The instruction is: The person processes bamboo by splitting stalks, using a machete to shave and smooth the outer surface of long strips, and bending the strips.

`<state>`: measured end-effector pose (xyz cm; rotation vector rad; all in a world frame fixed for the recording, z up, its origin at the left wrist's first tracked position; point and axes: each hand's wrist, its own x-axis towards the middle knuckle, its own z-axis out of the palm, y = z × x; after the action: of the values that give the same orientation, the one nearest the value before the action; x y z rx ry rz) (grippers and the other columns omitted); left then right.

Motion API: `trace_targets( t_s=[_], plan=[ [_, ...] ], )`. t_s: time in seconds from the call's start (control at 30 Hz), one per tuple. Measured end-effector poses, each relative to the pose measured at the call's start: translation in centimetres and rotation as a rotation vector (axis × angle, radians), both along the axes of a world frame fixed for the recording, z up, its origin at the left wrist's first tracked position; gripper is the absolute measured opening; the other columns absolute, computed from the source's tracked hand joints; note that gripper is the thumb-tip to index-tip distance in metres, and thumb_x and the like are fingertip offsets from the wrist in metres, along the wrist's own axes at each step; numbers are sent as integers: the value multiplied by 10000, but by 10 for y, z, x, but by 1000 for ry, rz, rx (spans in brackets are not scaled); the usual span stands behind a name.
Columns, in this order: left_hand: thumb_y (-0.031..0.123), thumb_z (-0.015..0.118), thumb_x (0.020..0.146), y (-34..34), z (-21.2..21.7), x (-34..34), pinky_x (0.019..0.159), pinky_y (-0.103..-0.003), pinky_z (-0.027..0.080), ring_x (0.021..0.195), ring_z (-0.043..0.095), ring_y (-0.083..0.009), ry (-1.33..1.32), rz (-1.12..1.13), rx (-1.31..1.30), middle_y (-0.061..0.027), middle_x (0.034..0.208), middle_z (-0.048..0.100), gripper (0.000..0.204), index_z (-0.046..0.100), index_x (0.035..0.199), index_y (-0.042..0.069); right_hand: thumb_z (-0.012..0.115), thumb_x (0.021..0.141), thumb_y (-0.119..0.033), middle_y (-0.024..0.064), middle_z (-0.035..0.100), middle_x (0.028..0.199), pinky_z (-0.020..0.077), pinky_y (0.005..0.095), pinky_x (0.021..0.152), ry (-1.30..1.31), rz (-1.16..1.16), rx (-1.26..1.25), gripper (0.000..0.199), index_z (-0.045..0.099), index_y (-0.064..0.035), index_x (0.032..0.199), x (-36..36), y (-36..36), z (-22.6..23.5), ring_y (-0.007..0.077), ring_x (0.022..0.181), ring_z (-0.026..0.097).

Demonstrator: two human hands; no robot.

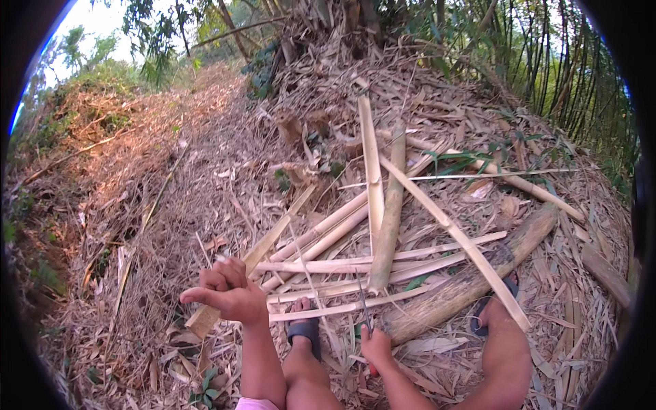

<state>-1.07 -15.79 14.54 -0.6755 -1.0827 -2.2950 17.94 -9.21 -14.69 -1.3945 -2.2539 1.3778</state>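
Observation:
My left hand [229, 290] is raised at the left, its thumb stretched out sideways and its fingers loosely curled, with nothing visible in it. Behind it a broad split bamboo piece [280, 232] slants down to the left; whether the hand touches it I cannot tell. Low in the middle, my right hand [377, 347] is closed around a knife [364, 304]. The narrow dark blade points up and away, and a bit of red handle shows below the fist. Just beyond the blade lie pale split bamboo strips [342, 290], crossing one another.
A thick log [471, 273] lies slantwise between my sandalled feet, with a long bamboo strip [454, 236] across it. Round bamboo poles [391, 205] and another split length [372, 164] lie farther off. Cut stumps [290, 126] stand on the leaf-littered slope, below a bamboo clump [348, 27].

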Motion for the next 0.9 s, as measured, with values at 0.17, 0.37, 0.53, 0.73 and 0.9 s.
trace_targets(
  t_s=[0.17,0.37,0.53,0.73,0.9],
  plan=[
    [671,221,995,-18,-5,-10,470,-278,139,451,109,-97,120,-83,-105,36,481,173,617,211,639,166,537,943,-430,260,682,801,529,526,767,-155,97,-29,482,653,29,854,4,-11,-3,456,823,669],
    [651,210,1008,-17,-10,-10,491,-282,175,457,118,-100,167,-142,-180,17,481,221,628,250,643,142,583,924,-422,261,680,806,533,520,758,-293,251,59,472,655,32,823,8,-17,-12,436,819,675],
    [612,200,1029,-20,-17,-3,501,-277,187,477,113,-103,123,-99,-127,19,483,218,613,250,635,145,560,947,-495,221,703,755,570,453,721,30,334,128,559,697,42,872,-56,2,49,398,744,704],
    [594,180,1037,-17,-12,1,484,-267,170,474,108,-92,117,-38,-71,30,481,192,604,240,634,149,408,959,-587,267,621,1077,526,474,906,1023,30,-1891,825,431,173,1279,-279,41,165,371,994,635],
    [590,179,1038,-15,-18,-2,474,-270,160,457,112,-85,130,-69,-73,35,487,179,597,229,633,154,355,1004,-213,21,439,634,289,244,390,963,-314,-1955,259,501,-29,898,-346,69,140,101,433,337]
  ],
)
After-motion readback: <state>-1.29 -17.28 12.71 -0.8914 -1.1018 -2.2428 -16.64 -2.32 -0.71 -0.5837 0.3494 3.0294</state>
